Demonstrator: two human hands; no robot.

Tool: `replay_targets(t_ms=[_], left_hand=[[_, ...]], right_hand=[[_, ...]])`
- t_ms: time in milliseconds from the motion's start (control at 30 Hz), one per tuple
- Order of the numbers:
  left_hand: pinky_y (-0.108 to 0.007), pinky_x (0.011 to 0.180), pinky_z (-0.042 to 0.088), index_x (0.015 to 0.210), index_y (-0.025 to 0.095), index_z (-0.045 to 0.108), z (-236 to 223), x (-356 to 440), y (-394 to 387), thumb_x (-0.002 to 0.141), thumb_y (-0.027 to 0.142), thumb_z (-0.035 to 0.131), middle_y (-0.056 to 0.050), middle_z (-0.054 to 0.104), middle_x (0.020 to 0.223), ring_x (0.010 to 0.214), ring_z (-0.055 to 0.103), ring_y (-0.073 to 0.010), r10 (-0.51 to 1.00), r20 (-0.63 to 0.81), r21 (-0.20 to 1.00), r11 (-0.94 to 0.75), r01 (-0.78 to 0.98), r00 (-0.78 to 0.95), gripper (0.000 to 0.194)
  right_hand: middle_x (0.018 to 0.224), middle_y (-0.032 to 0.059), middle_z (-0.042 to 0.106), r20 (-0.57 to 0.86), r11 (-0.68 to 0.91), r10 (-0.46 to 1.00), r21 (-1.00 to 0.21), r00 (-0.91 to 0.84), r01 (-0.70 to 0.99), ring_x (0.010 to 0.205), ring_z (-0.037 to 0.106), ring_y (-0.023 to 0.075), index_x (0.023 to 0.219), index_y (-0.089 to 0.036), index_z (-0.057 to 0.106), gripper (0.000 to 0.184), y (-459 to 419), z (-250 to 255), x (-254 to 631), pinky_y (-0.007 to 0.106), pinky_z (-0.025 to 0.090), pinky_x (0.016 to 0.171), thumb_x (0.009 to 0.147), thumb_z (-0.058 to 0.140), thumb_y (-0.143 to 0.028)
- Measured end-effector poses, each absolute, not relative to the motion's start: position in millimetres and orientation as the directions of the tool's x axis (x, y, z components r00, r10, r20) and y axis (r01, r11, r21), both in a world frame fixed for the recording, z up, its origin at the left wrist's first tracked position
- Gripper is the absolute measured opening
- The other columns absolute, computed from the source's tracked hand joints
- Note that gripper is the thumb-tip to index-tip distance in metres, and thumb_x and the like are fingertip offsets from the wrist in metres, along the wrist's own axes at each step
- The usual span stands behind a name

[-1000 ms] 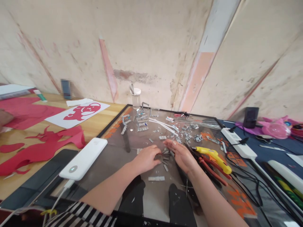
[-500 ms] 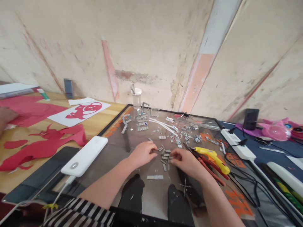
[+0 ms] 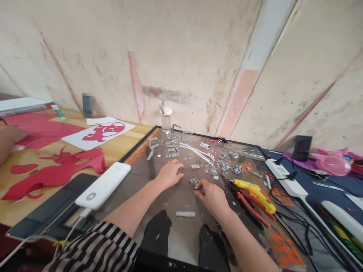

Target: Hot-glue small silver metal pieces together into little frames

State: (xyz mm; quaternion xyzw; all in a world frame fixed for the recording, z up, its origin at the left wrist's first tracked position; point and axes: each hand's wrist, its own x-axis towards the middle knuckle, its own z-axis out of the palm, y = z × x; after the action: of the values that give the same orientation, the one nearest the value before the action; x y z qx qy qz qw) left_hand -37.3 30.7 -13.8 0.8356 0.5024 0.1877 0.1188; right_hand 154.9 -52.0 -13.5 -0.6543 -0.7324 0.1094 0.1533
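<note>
My left hand [image 3: 170, 173] rests on a glass-topped frame [image 3: 159, 196], its fingers curled and pinching a small silver metal piece at its fingertips. My right hand [image 3: 211, 194] lies just to the right, fingers bent down onto a little cluster of silver pieces [image 3: 194, 180]. A longer silver strip [image 3: 185, 214] lies apart, nearer to me. More silver bits are strewn further back [image 3: 224, 162].
A yellow glue gun [image 3: 255, 189] and red pliers [image 3: 251, 209] lie right of my right hand, with a white power strip [image 3: 283, 177] and cables beyond. A white power bank [image 3: 104, 184], red paper cut-outs [image 3: 56, 172] and another person's hand [image 3: 10, 136] are at left. A small jar [image 3: 166, 118] stands by the wall.
Both hands shifted slightly away from me; the left moved up to a piece further back, the right curled down onto the small cluster. The view drifted left.
</note>
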Motion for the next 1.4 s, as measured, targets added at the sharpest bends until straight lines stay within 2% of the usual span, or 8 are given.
replay_targets(t_ms=[233, 433, 567, 633, 733, 933, 1100, 1400], left_hand=[[-0.034, 0.083, 0.045, 0.097, 0.018, 0.066, -14.4, -23.2, 42.9, 0.075, 0.02, 0.059, -0.009, 0.059, 0.1, 0.097, 0.057, -0.026, 0.886, 0.151, 0.351, -0.463, 0.814, 0.438, 0.023], [-0.029, 0.077, 0.045, 0.091, 0.017, 0.066, -8.7, -27.1, 37.9, 0.075, 0.017, 0.058, -0.007, 0.059, 0.096, 0.081, 0.06, -0.0181, 0.879, 0.163, 0.389, -0.474, 0.79, 0.447, 0.018], [-0.021, 0.068, 0.044, 0.09, 0.019, 0.066, 3.1, -29.7, 17.2, 0.073, 0.021, 0.062, -0.001, 0.06, 0.09, 0.071, 0.059, -0.0116, 0.803, 0.128, 0.483, -0.562, 0.671, 0.581, 0.018], [-0.021, 0.064, 0.043, 0.089, 0.02, 0.067, 3.4, -26.0, 8.1, 0.07, 0.024, 0.064, 0.0, 0.06, 0.083, 0.069, 0.058, -0.0124, 0.726, 0.08, 0.516, -0.617, 0.595, 0.683, 0.02], [-0.023, 0.066, 0.042, 0.084, 0.02, 0.067, -4.4, -15.5, 3.6, 0.069, 0.018, 0.061, -0.001, 0.059, 0.08, 0.071, 0.057, -0.0142, 0.675, 0.107, 0.437, -0.691, 0.575, 0.73, 0.017], [-0.025, 0.074, 0.043, 0.09, 0.017, 0.066, -18.7, -3.8, 13.2, 0.074, 0.012, 0.055, -0.005, 0.059, 0.093, 0.085, 0.057, -0.0171, 0.739, 0.254, 0.411, -0.666, 0.623, 0.624, 0.02], [-0.023, 0.068, 0.044, 0.094, 0.017, 0.066, -19.1, -12.8, 14.7, 0.074, 0.018, 0.062, -0.003, 0.059, 0.09, 0.071, 0.057, -0.0129, 0.786, 0.215, 0.494, -0.599, 0.63, 0.579, 0.02], [-0.023, 0.066, 0.043, 0.089, 0.017, 0.067, -14.5, -18.7, 8.8, 0.066, 0.01, 0.066, -0.002, 0.061, 0.084, 0.069, 0.058, -0.0133, 0.757, 0.15, 0.482, -0.617, 0.622, 0.635, 0.024]], right_hand=[[0.097, 0.0102, 0.064, 0.177, 0.125, 0.983, -0.476, -0.045, 0.871, 0.081, 0.058, 0.0206, 0.099, -0.019, 0.058, 0.021, -37.4, -13.0, 169.6, 0.029, 0.038, 0.072, 0.081, 0.048, -0.021], [0.066, -0.0004, 0.068, 0.022, 0.283, 0.943, -0.585, -0.333, 0.76, 0.061, 0.059, 0.0141, 0.073, -0.02, 0.067, 0.011, -63.8, 2.7, 174.9, 0.021, 0.041, 0.057, 0.072, 0.056, -0.017], [0.069, 0.0002, 0.069, -0.097, 0.291, 0.895, -0.612, -0.435, 0.735, 0.064, 0.061, 0.0142, 0.074, -0.019, 0.07, 0.018, -71.7, 5.7, 180.8, 0.02, 0.041, 0.058, 0.071, 0.054, -0.015], [0.074, 0.0016, 0.07, -0.081, 0.296, 0.901, -0.602, -0.426, 0.742, 0.068, 0.061, 0.0151, 0.078, -0.019, 0.071, 0.021, -67.6, 4.1, 181.8, 0.022, 0.042, 0.062, 0.07, 0.052, -0.013], [0.084, 0.005, 0.069, 0.057, 0.338, 0.925, -0.578, -0.376, 0.743, 0.079, 0.061, 0.0179, 0.084, -0.017, 0.07, 0.024, -56.2, -0.9, 181.4, 0.026, 0.044, 0.072, 0.07, 0.051, -0.01], [0.11, 0.0097, 0.064, 0.234, 0.354, 0.935, -0.561, -0.267, 0.748, 0.103, 0.057, 0.0194, 0.101, -0.015, 0.066, 0.032, -41.7, -14.4, 188.4, 0.03, 0.042, 0.092, 0.072, 0.053, -0.011], [0.094, 0.0084, 0.067, 0.271, 0.274, 0.951, -0.527, -0.146, 0.805, 0.083, 0.062, 0.0174, 0.099, -0.013, 0.065, 0.028, -38.3, -19.3, 200.0, 0.027, 0.049, 0.076, 0.079, 0.045, -0.013], [0.087, 0.0107, 0.06, 0.286, 0.232, 0.948, -0.308, -0.143, 0.923, 0.087, 0.055, 0.0241, 0.104, -0.018, 0.066, 0.032, -40.3, -21.6, 187.4, 0.036, 0.041, 0.083, 0.081, 0.045, -0.011]])
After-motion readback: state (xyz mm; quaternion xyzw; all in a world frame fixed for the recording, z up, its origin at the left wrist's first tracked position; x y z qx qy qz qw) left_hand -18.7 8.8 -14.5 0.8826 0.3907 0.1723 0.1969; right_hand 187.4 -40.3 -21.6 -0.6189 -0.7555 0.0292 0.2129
